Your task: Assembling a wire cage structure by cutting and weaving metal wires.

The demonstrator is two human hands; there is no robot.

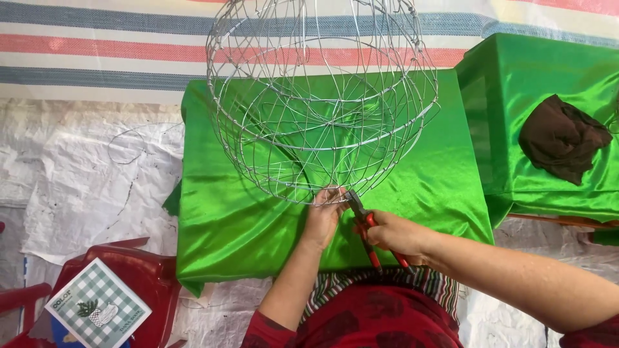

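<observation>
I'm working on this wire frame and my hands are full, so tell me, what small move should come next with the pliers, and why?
Probably squeeze the pliers and give a short twist. Their nose already sits at the lower rim of the wire frame, right beside the left hand, which pinches the wires there, while the right hand grips the red handles. The joint looks held and ready, though the wire ends are too fine to see.

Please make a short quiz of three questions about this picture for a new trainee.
1. True or false: the right hand holds red-handled pliers.
2. What does the left hand touch? A) wire frame B) dark cloth C) checked booklet
3. What colour is the cloth under the wire frame?

Key: 1 true; 2 A; 3 green. The dark cloth and the checked booklet lie untouched.
</observation>
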